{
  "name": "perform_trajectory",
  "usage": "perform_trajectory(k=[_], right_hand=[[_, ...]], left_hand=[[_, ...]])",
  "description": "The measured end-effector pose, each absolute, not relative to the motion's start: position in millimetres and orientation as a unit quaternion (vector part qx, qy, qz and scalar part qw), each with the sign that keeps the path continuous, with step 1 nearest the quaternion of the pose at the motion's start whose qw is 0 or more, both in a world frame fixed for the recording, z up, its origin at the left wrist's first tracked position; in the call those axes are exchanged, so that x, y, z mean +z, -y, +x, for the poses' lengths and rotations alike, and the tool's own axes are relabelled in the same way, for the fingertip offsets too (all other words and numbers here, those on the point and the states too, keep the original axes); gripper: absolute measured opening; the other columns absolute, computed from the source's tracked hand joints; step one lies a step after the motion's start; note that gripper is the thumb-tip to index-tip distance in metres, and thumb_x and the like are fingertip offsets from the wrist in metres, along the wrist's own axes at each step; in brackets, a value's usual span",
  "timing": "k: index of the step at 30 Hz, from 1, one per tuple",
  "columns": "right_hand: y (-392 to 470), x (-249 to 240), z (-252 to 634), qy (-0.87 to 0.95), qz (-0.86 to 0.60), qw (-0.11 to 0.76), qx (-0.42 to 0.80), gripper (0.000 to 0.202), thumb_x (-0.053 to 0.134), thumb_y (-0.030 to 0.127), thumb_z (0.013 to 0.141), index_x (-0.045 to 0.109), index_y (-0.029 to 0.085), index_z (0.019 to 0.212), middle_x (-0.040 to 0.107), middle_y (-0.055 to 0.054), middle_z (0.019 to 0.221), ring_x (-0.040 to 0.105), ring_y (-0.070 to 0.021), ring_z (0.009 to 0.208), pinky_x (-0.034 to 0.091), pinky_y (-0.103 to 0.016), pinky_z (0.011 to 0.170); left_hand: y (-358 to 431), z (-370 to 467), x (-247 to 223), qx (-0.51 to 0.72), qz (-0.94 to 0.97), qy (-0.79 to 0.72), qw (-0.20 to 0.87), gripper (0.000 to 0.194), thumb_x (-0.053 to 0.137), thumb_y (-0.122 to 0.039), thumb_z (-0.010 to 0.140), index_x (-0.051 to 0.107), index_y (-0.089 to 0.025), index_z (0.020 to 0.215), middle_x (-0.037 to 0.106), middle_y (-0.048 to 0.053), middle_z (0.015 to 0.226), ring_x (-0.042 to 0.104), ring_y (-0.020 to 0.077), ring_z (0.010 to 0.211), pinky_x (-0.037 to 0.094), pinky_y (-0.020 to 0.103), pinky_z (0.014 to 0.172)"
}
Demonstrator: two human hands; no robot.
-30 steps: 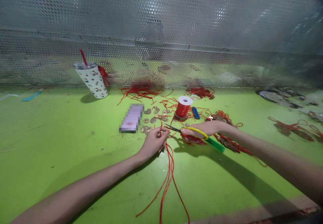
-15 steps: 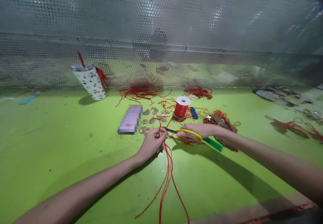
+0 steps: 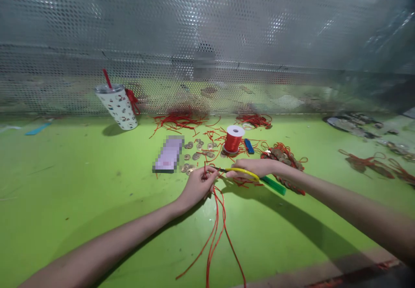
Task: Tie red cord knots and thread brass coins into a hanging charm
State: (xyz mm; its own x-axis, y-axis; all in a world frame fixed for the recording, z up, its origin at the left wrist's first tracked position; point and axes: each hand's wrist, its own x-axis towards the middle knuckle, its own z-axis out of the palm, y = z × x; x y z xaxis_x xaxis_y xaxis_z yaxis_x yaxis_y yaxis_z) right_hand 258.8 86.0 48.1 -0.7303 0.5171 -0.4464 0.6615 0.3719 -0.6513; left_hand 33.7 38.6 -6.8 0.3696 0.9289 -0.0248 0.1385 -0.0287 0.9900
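Note:
My left hand (image 3: 197,189) pinches red cord (image 3: 216,225), whose several loose strands trail down toward the table's near edge. A short end of cord also sticks up above the fingers. My right hand (image 3: 248,167) is closed round yellow-handled scissors (image 3: 240,172), their dark blades reaching left to the left fingertips. Whether the blades are apart or together is too small to tell. A green tool or handle (image 3: 274,185) shows below the right hand; whether that hand holds it is unclear. Round coins with holes (image 3: 196,155) lie just beyond my left hand.
Behind the coins stands a spool of red cord (image 3: 233,141), beside a blue object (image 3: 249,146). A phone (image 3: 169,154) lies left of the coins. Corded coins (image 3: 285,156) are heaped at right. A tumbler with a straw (image 3: 118,106) stands near the perforated metal panel (image 3: 155,54).
The scissors and both hands stay almost in place, the left fingers shifting slightly right with the cord. The whole view has moved a little.

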Motion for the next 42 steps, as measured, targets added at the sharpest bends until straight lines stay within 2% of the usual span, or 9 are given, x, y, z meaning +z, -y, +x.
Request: perform_trajectory(k=[7, 15, 19, 23, 27, 31, 35, 38, 42], right_hand=[[-40, 84, 282, -0.809, 0.485, 0.026, -0.330, 0.048, 0.041, 0.061, 0.096, 0.055, 0.018, 0.079, 0.061, -0.005, 0.076, 0.053, -0.0172, 0.064, 0.040, -0.028, 0.058], [28, 42, 368, -0.740, 0.663, 0.085, -0.076, 0.020, 0.055, 0.039, 0.090, 0.054, 0.023, 0.078, 0.067, -0.008, 0.071, 0.062, -0.0232, 0.059, 0.035, -0.030, 0.054], [48, 36, 387, -0.724, 0.682, 0.058, -0.087, 0.021, 0.055, 0.041, 0.089, 0.054, 0.024, 0.077, 0.069, -0.008, 0.073, 0.063, -0.0232, 0.058, 0.038, -0.030, 0.054], [39, 49, 372, -0.696, 0.717, -0.009, -0.005, 0.027, 0.052, 0.048, 0.091, 0.056, 0.023, 0.081, 0.067, -0.009, 0.072, 0.065, -0.0257, 0.062, 0.039, -0.031, 0.052], [-5, 50, 338, -0.727, 0.662, -0.158, -0.085, 0.030, 0.053, 0.050, 0.094, 0.058, 0.020, 0.101, 0.072, -0.012, 0.093, 0.069, -0.0279, 0.080, 0.052, -0.039, 0.070], [-71, 27, 302, -0.709, 0.596, -0.306, -0.219, 0.059, 0.072, 0.050, 0.082, 0.051, 0.015, 0.124, 0.063, -0.022, 0.127, 0.063, -0.0317, 0.115, 0.051, -0.048, 0.098], [-124, 3, 272, -0.683, 0.554, -0.379, -0.288, 0.072, 0.081, 0.039, 0.071, 0.047, 0.015, 0.131, 0.063, -0.017, 0.129, 0.063, -0.0288, 0.117, 0.048, -0.047, 0.103], [-141, -8, 262, -0.673, 0.566, -0.401, -0.257, 0.067, 0.080, 0.033, 0.068, 0.052, 0.014, 0.124, 0.066, -0.015, 0.124, 0.064, -0.0282, 0.112, 0.048, -0.046, 0.102], [-141, -5, 268, -0.669, 0.569, -0.413, -0.239, 0.059, 0.078, 0.040, 0.069, 0.056, 0.014, 0.117, 0.069, -0.016, 0.119, 0.066, -0.0287, 0.107, 0.048, -0.046, 0.101]], left_hand=[[-38, 33, -10, 0.356, 0.627, -0.422, 0.550, 0.034, 0.059, -0.049, 0.089, 0.063, -0.014, 0.089, 0.048, -0.008, 0.044, 0.039, 0.0077, 0.037, 0.028, 0.020, 0.042], [-37, 32, -11, 0.358, 0.631, -0.404, 0.557, 0.036, 0.061, -0.050, 0.090, 0.064, -0.014, 0.095, 0.045, -0.009, 0.046, 0.040, 0.0085, 0.041, 0.029, 0.020, 0.045], [-36, 32, -9, 0.355, 0.646, -0.405, 0.541, 0.035, 0.060, -0.049, 0.090, 0.065, -0.015, 0.092, 0.043, -0.009, 0.047, 0.039, 0.0087, 0.041, 0.027, 0.021, 0.045], [-35, 32, -9, 0.349, 0.669, -0.396, 0.523, 0.032, 0.061, -0.048, 0.090, 0.065, -0.016, 0.086, 0.041, -0.009, 0.048, 0.039, 0.0090, 0.042, 0.027, 0.021, 0.046], [-36, 31, -11, 0.351, 0.690, -0.388, 0.501, 0.030, 0.061, -0.045, 0.089, 0.066, -0.016, 0.084, 0.044, -0.007, 0.053, 0.038, 0.0093, 0.047, 0.027, 0.022, 0.049], [-35, 32, -11, 0.347, 0.707, -0.392, 0.476, 0.028, 0.060, -0.042, 0.090, 0.067, -0.016, 0.083, 0.046, -0.006, 0.055, 0.040, 0.0109, 0.050, 0.028, 0.023, 0.051], [-35, 32, -10, 0.342, 0.710, -0.399, 0.469, 0.027, 0.060, -0.040, 0.090, 0.068, -0.016, 0.081, 0.044, -0.006, 0.051, 0.038, 0.0115, 0.049, 0.026, 0.023, 0.050], [-36, 32, -11, 0.342, 0.709, -0.399, 0.470, 0.026, 0.060, -0.039, 0.089, 0.068, -0.016, 0.081, 0.045, -0.006, 0.051, 0.037, 0.0110, 0.048, 0.026, 0.023, 0.050], [-37, 32, -12, 0.333, 0.711, -0.401, 0.472, 0.026, 0.061, -0.039, 0.089, 0.069, -0.016, 0.081, 0.045, -0.007, 0.051, 0.038, 0.0106, 0.049, 0.028, 0.023, 0.051]])
